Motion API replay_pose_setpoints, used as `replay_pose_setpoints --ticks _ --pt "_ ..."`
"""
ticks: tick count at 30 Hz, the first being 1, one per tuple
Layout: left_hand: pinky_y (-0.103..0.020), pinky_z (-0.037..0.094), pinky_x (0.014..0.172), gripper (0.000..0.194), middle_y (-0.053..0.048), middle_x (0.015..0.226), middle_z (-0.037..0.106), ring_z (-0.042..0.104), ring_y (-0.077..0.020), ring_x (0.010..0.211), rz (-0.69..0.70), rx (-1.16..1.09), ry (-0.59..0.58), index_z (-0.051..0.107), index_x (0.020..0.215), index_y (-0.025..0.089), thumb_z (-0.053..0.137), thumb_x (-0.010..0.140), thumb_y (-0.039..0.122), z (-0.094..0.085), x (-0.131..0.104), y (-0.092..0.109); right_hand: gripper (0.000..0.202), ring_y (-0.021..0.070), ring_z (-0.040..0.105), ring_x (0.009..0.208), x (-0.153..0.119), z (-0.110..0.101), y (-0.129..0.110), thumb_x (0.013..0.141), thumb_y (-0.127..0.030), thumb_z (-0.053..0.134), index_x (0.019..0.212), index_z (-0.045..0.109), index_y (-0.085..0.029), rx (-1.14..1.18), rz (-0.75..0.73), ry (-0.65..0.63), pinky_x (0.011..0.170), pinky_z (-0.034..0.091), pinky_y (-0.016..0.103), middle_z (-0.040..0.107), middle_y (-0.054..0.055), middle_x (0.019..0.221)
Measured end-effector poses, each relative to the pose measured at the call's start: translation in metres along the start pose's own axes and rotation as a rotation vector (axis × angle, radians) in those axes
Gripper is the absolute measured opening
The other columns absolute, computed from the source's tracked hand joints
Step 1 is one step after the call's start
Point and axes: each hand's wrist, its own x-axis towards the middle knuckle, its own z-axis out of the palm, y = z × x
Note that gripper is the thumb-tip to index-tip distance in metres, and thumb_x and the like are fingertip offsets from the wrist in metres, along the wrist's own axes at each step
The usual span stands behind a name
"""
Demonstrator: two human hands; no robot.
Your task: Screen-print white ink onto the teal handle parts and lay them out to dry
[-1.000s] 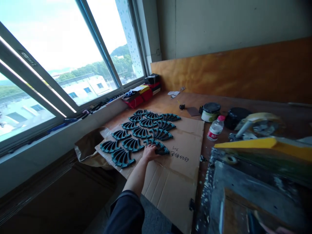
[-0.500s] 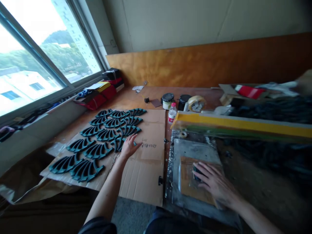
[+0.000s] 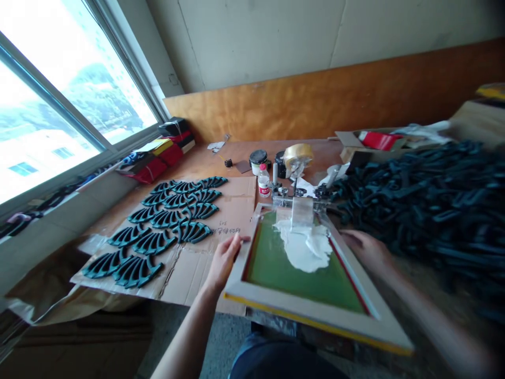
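Observation:
A screen frame [image 3: 315, 302] with green mesh lies low in front of me, tilted slightly, with a patch of white paste [image 3: 305, 247] on the mesh. Against the paste's far end stands a pale squeegee block [image 3: 302, 212]. My left hand [image 3: 225, 259] is closed on the frame's left edge. My right hand [image 3: 365, 247], blurred by motion, is at the frame's right edge; its fingers are partly hidden. Left of the frame, several dark green fan-shaped pieces [image 3: 153, 242] lie in rows on a cardboard sheet [image 3: 197, 273].
A large heap of dark green pieces [image 3: 430, 200] fills the right side. Behind the frame are a bottle [image 3: 264, 181], a lidded jar [image 3: 258, 160] and a tape roll [image 3: 299, 155]. Red boxes [image 3: 148, 168] stand near the window.
The raised frame has come down to lie nearly flat, covering the base plate. My left hand has left the fan pieces for its left edge; my right hand has moved from the plate to its right edge.

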Motion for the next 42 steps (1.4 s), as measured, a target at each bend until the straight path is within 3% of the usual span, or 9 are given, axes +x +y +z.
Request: replay_pose_setpoints --ticks 4,8,12,18,24,29,33,38,42 --pt "-0.02 0.031 0.05 0.074 0.007 0.059 0.05 0.043 -0.0085 0.052 -0.123 0.123 -0.027 0.056 0.13 0.014 0.067 0.073 0.058 -0.006 -0.007 -0.086 0.047 0.0214 0.064 0.104 0.037 -0.017 -0.01 0.088 -0.033 0.06 0.13 0.055 -0.013 0.731 0.349 0.16 0.086 0.055 0.03 0.061 0.013 0.125" --pt "-0.02 0.033 0.054 0.069 0.007 0.06 0.05 0.046 -0.01 0.057 -0.113 0.274 0.004 0.049 0.137 0.016 0.061 0.078 0.05 -0.002 0.003 -0.128 0.049 0.0253 0.058 0.11 0.08 -0.041 -0.046 0.077 -0.027 0.073 0.122 0.056 -0.016 0.879 0.229 -0.001 0.092 0.049 0.035 0.061 0.011 0.118" --pt "-0.021 0.036 0.058 0.06 0.004 0.065 0.056 0.051 -0.012 0.062 -0.139 0.329 -0.008 0.054 0.133 0.019 0.058 0.08 0.047 -0.004 0.007 -0.131 0.017 0.0202 0.063 0.084 0.082 -0.052 -0.054 0.082 -0.028 0.068 0.096 0.063 -0.02 0.843 0.156 -0.22 0.071 0.047 0.027 0.067 0.005 0.091" --pt "-0.023 0.04 0.062 0.056 0.001 0.071 0.062 0.056 -0.0151 0.069 -0.13 0.357 -0.012 0.056 0.131 0.019 0.055 0.083 0.047 -0.006 0.005 -0.134 0.004 0.0204 0.06 0.079 0.051 -0.066 -0.059 0.085 -0.021 0.061 0.083 0.06 -0.018 0.621 0.29 -0.129 0.062 0.04 0.027 0.063 0.006 0.079" --pt "-0.024 0.042 0.064 0.055 0.0 0.073 0.064 0.059 -0.0164 0.072 -0.129 0.356 -0.01 0.056 0.132 0.019 0.053 0.085 0.047 -0.006 0.005 -0.137 0.016 0.0205 0.056 0.08 0.025 -0.081 -0.097 0.079 -0.004 0.049 0.08 0.058 -0.017 0.742 0.02 0.003 0.067 0.042 0.03 0.06 0.006 0.079" --pt "-0.024 0.043 0.064 0.054 -0.001 0.074 0.066 0.061 -0.0172 0.073 -0.129 0.33 0.0 0.057 0.131 0.018 0.055 0.084 0.047 -0.005 0.005 -0.139 0.016 0.0182 0.055 0.08 0.016 -0.087 -0.075 0.078 -0.005 0.05 0.079 0.059 -0.019 0.928 -0.281 -0.021 0.065 0.042 0.028 0.062 0.004 0.079" --pt "-0.024 0.043 0.062 0.056 -0.001 0.073 0.066 0.06 -0.0166 0.07 -0.108 0.314 0.004 0.058 0.13 0.017 0.055 0.084 0.048 -0.005 0.006 -0.141 0.014 0.0183 0.056 0.08 0.029 -0.083 -0.068 0.08 -0.007 0.055 0.081 0.061 -0.019 0.941 -0.142 -0.028 0.067 0.044 0.028 0.063 0.002 0.078" --pt "-0.024 0.042 0.059 0.061 -0.001 0.072 0.064 0.058 -0.015 0.065 -0.109 0.248 0.008 0.058 0.129 0.013 0.057 0.081 0.051 -0.006 0.006 -0.142 0.032 0.021 0.059 0.093 0.004 -0.077 -0.093 0.084 -0.004 0.041 0.105 0.065 -0.013 0.841 -0.199 0.302 0.079 0.049 0.032 0.068 0.01 0.099" --pt "-0.023 0.04 0.056 0.066 0.001 0.067 0.061 0.054 -0.0131 0.06 -0.137 0.199 0.016 0.058 0.128 0.011 0.06 0.077 0.053 -0.004 0.005 -0.135 0.021 0.0182 0.061 0.088 0.007 -0.08 -0.08 0.089 -0.015 0.05 0.103 0.065 -0.019 0.993 -0.202 0.135 0.077 0.05 0.029 0.068 0.006 0.092"
